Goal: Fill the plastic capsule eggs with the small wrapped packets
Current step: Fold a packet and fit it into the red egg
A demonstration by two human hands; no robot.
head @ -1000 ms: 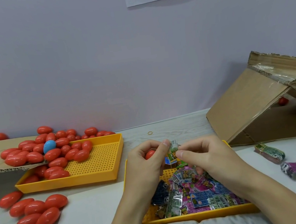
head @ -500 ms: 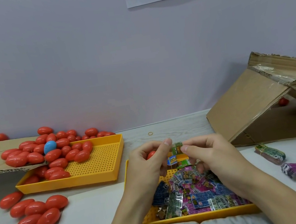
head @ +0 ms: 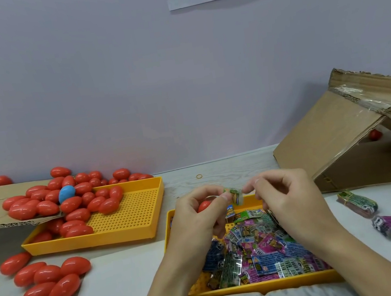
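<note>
Pinching one packet (head: 233, 194) between both hands above the far edge of the near tray (head: 262, 287), likely to fold it small enough for the egg. Left hand (head: 195, 220) is curling round a red egg (head: 204, 205), mostly hidden in the palm, fingertip and thumb also nipping the packet's left end; can't tell if the egg is open. Right hand (head: 289, 199) is curling, thumb and forefinger gripping the packet's right end. Loose packets (head: 259, 252) are piling in the near tray right under the hands, so reach is short. Eggs (head: 75, 205) are heaping at the left end of the far tray (head: 131, 232); more eggs (head: 48, 278) are lying along the bench's left edge, probably done ones.
</note>
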